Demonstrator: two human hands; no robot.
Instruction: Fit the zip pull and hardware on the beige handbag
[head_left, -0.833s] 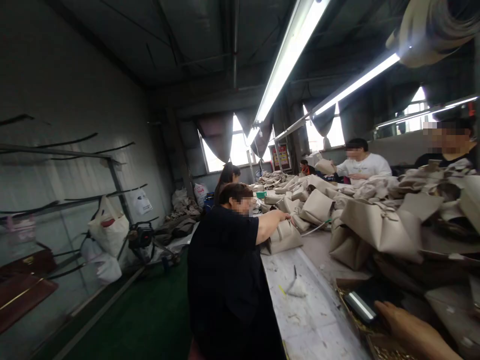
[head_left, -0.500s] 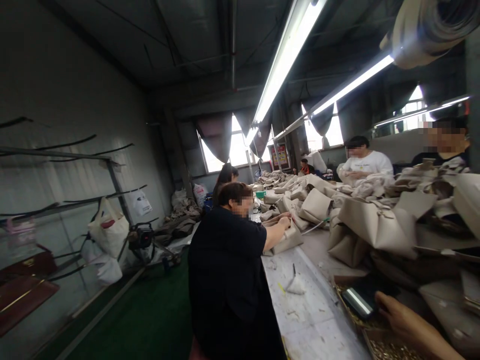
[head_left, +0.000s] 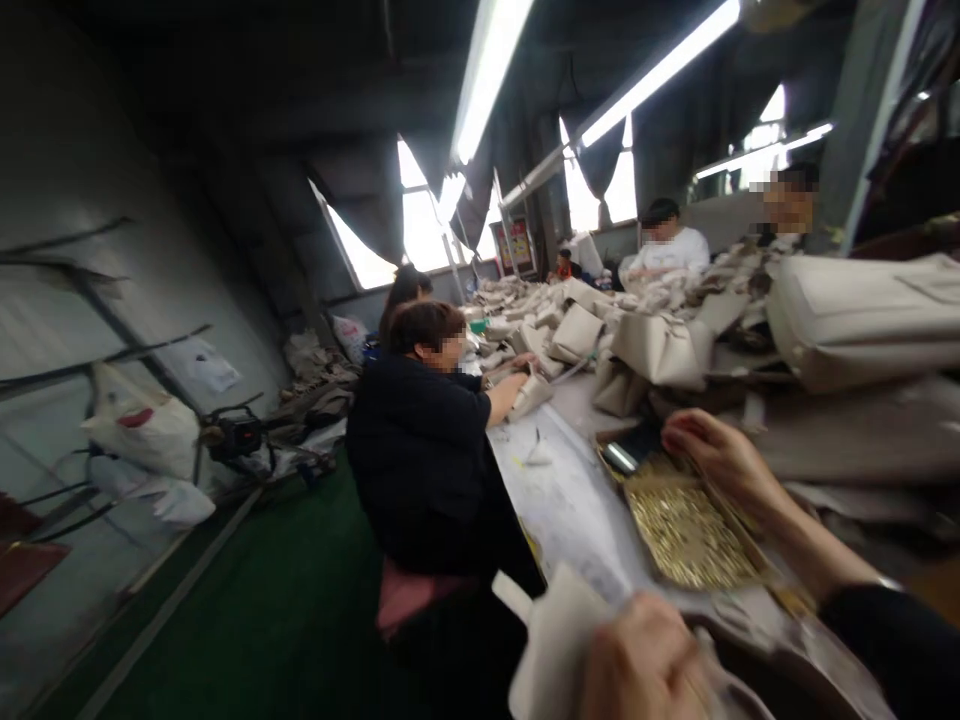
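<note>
At the bottom edge my left hand (head_left: pixel 649 650), blurred, is closed around a beige leather bag piece (head_left: pixel 559 635) with a narrow strap end sticking up from it. My right hand (head_left: pixel 709 455) reaches in from the right, above the far end of a box of small gold metal fittings (head_left: pixel 686 530). Its fingers are bent together; whatever they pinch, if anything, is too small to make out. Just beyond those fingers a dark phone (head_left: pixel 626 455) lies in another shallow box.
A co-worker in dark clothes (head_left: pixel 420 460) sits ahead at the white-topped table (head_left: pixel 585 500), hands on a beige bag. Beige bags (head_left: pixel 660 350) are heaped along the table, with a large one (head_left: pixel 862 310) at right. Other people sit farther back.
The view has swung right and down. My left hand and the beige bag piece have come into view at the bottom. My right hand has moved from beside the phone to above the gold fittings.
</note>
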